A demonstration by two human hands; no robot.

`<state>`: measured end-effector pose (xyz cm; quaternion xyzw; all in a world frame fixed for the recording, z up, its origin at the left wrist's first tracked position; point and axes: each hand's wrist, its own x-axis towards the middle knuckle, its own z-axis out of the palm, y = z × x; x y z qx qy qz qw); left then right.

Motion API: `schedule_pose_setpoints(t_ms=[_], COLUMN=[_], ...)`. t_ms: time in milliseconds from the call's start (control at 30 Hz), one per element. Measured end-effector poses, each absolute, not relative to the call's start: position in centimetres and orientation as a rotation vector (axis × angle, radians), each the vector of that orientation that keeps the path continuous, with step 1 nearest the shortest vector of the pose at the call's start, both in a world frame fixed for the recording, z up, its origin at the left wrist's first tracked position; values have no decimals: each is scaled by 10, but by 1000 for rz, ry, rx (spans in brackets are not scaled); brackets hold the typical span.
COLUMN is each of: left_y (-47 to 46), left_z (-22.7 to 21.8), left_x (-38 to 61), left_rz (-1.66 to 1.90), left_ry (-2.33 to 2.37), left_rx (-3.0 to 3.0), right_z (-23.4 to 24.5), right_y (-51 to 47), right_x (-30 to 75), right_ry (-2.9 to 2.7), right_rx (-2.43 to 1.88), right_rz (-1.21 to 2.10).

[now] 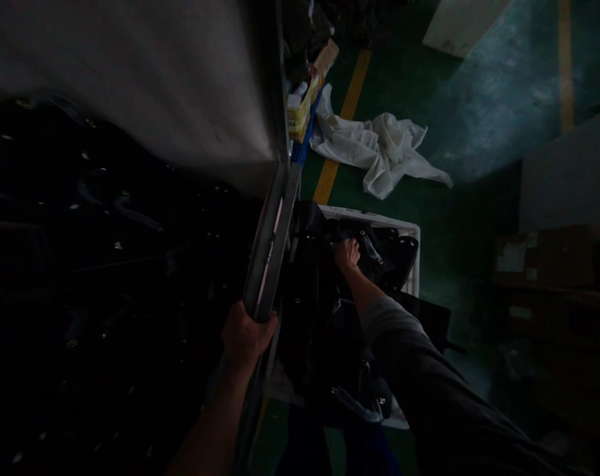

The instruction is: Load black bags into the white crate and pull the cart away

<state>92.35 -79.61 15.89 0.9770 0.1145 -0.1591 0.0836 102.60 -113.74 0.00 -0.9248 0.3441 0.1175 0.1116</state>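
My left hand (248, 336) is closed round the near end of a long, flat grey piece (269, 254). A pinkish strip and a small shiny part run along the middle of this piece, which lies beside the table's edge. My right hand (348, 253) reaches into a white crate (416, 264), its fingers curled on black bag-like goods (324, 291). What exactly the fingers pinch is too dark to make out. Gold-coloured metal fittings and clear-wrapped straps (372, 250) show on the black goods near this hand.
At left, a dark heap of similar black goods (116, 264) lies by a pale panel (181, 79). White plastic sheeting (379, 145) is crumpled on the green floor (478, 119). A yellow box (300, 116) stands beyond the table edge; cardboard boxes (542, 258) are at right.
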Motion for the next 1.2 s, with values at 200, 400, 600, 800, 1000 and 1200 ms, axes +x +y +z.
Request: schedule_pose_setpoints(t_ms=[200, 400, 600, 800, 1000, 1200], left_y=[-793, -793, -795, -796, -797, -798], left_z=[158, 153, 156, 157, 160, 162], left_x=[923, 921, 922, 920, 920, 920], left_rz=[-458, -402, -454, -430, -482, -475], left_ry=[309, 268, 327, 317, 299, 325], left_rx=[2908, 2920, 2897, 2921, 2948, 2949], right_z=[43, -15, -51, -27, 32, 29], right_y=[-1023, -971, -1065, -1054, -1086, -1215], right_x=[896, 819, 903, 946, 870, 765], right_ry=[272, -444, -516, -453, -111, 1358], right_rx=[-2795, -2633, -2676, -2776, -2744, -2248], right_rz=[-101, 531, 602, 619, 417, 365])
